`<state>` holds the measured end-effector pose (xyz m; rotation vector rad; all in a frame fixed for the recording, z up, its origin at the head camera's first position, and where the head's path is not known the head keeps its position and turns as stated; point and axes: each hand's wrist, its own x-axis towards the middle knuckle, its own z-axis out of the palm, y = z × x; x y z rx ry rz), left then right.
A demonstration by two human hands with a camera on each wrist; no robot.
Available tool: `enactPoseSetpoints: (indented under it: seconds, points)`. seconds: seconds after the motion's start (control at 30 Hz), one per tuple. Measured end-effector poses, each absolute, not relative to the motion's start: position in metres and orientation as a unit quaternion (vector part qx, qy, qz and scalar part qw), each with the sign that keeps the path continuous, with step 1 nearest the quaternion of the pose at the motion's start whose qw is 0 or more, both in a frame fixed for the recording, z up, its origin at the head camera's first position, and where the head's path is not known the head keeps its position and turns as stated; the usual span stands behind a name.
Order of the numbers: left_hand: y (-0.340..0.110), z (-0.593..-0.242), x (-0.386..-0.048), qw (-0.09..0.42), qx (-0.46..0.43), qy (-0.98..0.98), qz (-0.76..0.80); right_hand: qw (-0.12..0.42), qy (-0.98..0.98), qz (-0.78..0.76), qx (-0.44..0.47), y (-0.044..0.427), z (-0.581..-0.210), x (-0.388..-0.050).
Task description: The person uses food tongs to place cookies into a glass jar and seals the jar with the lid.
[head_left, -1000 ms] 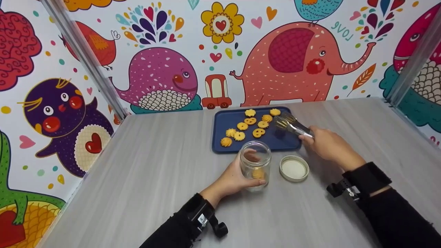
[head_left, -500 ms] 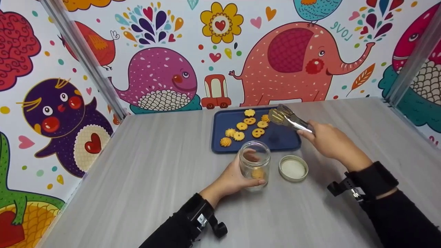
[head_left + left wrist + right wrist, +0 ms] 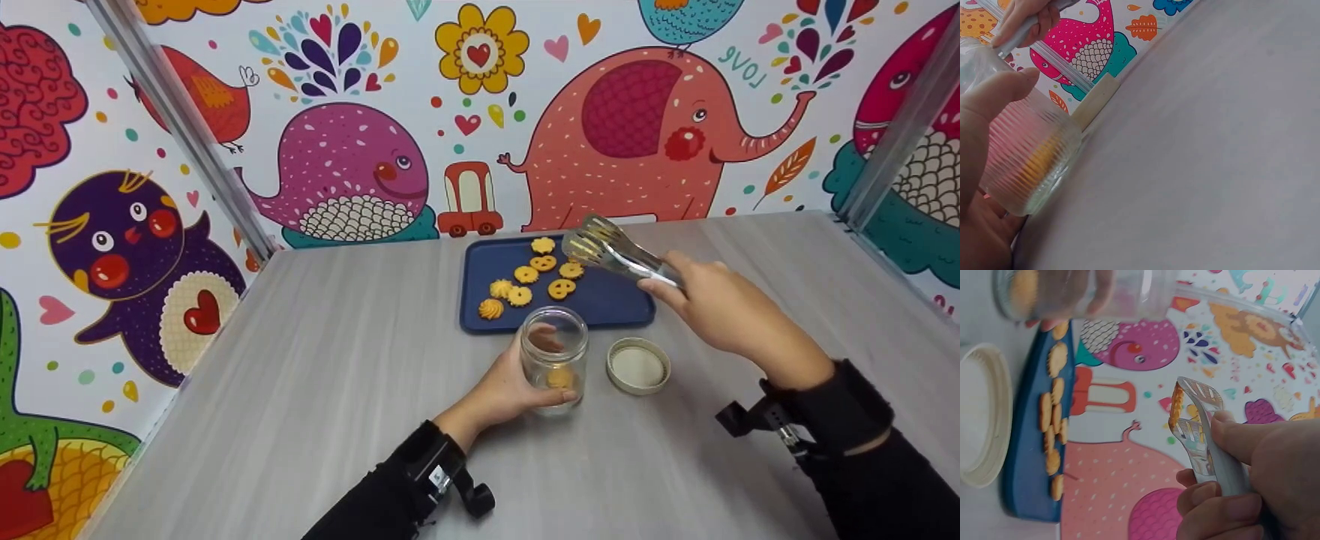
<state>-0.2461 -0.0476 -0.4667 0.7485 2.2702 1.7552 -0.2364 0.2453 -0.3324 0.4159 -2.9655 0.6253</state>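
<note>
Found left hand (image 3: 514,384) with fingers clamped round glass jar (image 3: 555,360), at least one biscuit low inside. Found right hand (image 3: 716,304) with fingers clamped round tongs (image 3: 619,251), raised beyond the jar and to its right; pinched biscuit (image 3: 1176,405) edge-on between the tips. Noted tray (image 3: 615,300) of loose biscuits (image 3: 526,274) just beyond the jar, lid (image 3: 637,366) just to its right.

Judged likeliest fault: dropping the pinched biscuit through a slackened squeeze. Might crack it by overpressing. Could also knock the jar by swinging the tongs low, or tip it by loosening the left-hand hold.

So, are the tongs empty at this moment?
No, the right wrist view shows a cookie held between the ends of the tongs.
</note>
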Motion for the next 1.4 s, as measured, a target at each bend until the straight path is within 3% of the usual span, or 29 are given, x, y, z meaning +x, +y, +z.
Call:
enactPoseSetpoints:
  seconds: [0.53, 1.1, 1.4]
  points:
    - [-0.048, -0.467, -0.248, 0.089, 0.249, 0.764, 0.588, 0.020, -0.959, 0.220, 0.177, 0.233, -0.310, -0.204]
    - [-0.047, -0.467, -0.247, 0.093, 0.238, 0.770, 0.584, -0.029, -0.950, 0.176, 0.254, 0.239, -0.310, -0.203]
    - [-0.048, -0.468, -0.246, 0.100, 0.226, 0.772, 0.586, -0.022, -0.944, 0.167, 0.285, 0.239, -0.315, -0.205]
